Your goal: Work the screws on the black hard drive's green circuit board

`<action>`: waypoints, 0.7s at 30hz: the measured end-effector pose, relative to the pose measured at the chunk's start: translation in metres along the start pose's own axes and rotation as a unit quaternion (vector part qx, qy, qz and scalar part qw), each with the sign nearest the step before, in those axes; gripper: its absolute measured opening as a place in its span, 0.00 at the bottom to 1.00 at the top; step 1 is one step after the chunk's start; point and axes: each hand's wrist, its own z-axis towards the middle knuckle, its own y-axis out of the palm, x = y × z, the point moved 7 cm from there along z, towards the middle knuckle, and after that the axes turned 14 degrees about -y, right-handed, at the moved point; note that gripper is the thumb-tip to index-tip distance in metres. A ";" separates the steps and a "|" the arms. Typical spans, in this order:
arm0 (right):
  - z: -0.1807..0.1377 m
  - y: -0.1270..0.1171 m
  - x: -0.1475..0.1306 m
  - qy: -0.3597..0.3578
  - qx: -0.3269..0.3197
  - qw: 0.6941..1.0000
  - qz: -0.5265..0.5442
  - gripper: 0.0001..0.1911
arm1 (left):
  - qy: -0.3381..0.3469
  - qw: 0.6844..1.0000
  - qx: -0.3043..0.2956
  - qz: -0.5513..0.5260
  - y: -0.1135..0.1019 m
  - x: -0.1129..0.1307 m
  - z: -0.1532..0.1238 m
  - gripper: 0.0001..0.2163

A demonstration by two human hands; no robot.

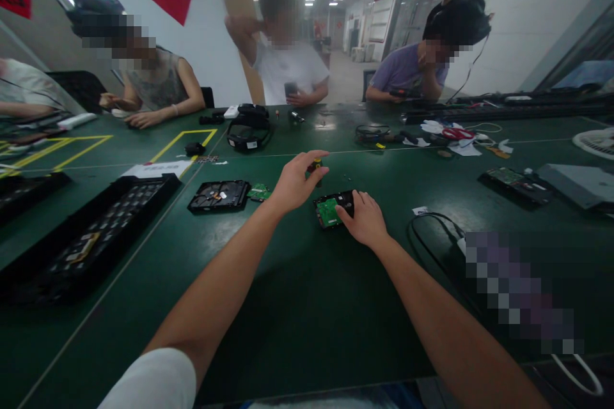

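A hard drive [327, 211] lies on the green table with its green circuit board facing up. My right hand [365, 218] grips its right side, the thumb over the board and the fingers along the far edge. Beyond and left of the drive, my left hand [300, 182] hovers with thumb and fingers apart. A small yellow-and-dark object [315, 166] shows between those fingertips; its kind and any contact are unclear. Another hard drive [218, 196] sits to the left, beside a loose green circuit board [259, 192].
A long black tray [91, 230] stands at left. On the right lie a further drive [515, 185], a grey box [578, 185] and a black cable [419, 243]. Cables and a headset-like black device [248, 128] are farther back. Several people sit across the table.
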 end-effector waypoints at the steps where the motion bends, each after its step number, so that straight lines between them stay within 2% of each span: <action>1: 0.000 0.000 -0.001 -0.001 0.000 1.000 -0.002 0.42 | 0.004 1.000 0.011 0.017 -0.002 0.001 0.000 0.17; 4: 0.000 -0.002 -0.003 -0.002 0.003 1.000 -0.006 0.41 | 0.002 1.000 -0.003 0.007 -0.001 0.001 0.000 0.17; 7: 0.000 -0.002 -0.003 -0.004 0.005 1.000 -0.010 0.41 | -0.028 0.993 -0.072 -0.088 0.009 -0.006 0.000 0.22; 9: 0.000 -0.001 -0.002 -0.007 0.005 1.000 -0.011 0.42 | -0.045 0.986 -0.097 -0.126 0.013 -0.011 0.001 0.23; 11: 0.000 0.000 0.000 -0.008 0.001 1.000 -0.010 0.43 | -0.047 0.990 -0.076 -0.105 0.011 -0.013 0.002 0.23; 16: 0.000 0.002 0.001 -0.005 0.000 1.000 -0.007 0.43 | 0.000 0.997 0.035 0.064 -0.004 -0.006 0.003 0.15; 18: 0.000 0.001 0.001 -0.003 0.001 1.000 -0.006 0.43 | 0.007 0.995 0.040 0.088 -0.004 -0.005 0.002 0.16; 21: 0.000 -0.001 -0.001 -0.004 0.002 1.000 -0.003 0.42 | 0.026 0.998 0.008 0.056 0.001 -0.002 0.000 0.22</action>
